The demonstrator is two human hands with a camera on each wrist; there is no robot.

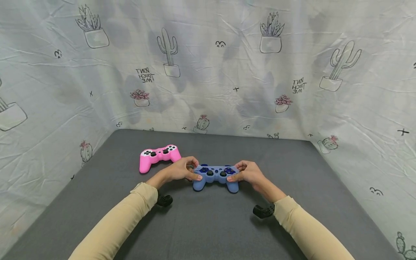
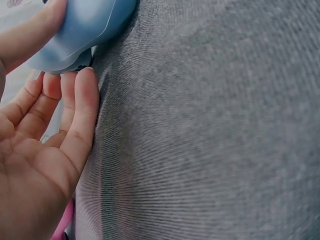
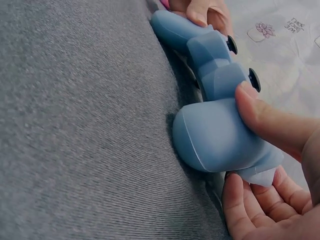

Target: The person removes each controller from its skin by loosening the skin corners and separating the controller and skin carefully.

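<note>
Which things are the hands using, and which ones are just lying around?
In use:
Blue controller, held at both ends
Left hand, gripping one end
Right hand, gripping the other

Just there:
Pink controller, on the grey table, held by neither hand
Cactus-patterned cloth, hanging behind

A: Where does passage lie open?
B: Across the gray surface (image 1: 286, 159) right of the right hand (image 1: 250, 172), and along the near strip between the forearms, narrowed by a black wrist device (image 1: 165, 200) at the left and its counterpart (image 1: 264, 211) at the right.
A: What obstructs the blue controller (image 1: 216, 171)?
B: The left hand (image 1: 182, 169) and right hand grip its ends; the near edge between them is approachable.
A: Other barriers?
B: The pink controller (image 1: 159, 154), just beyond the left hand; printed cloth (image 1: 201, 86) walls the back and both sides.
</note>
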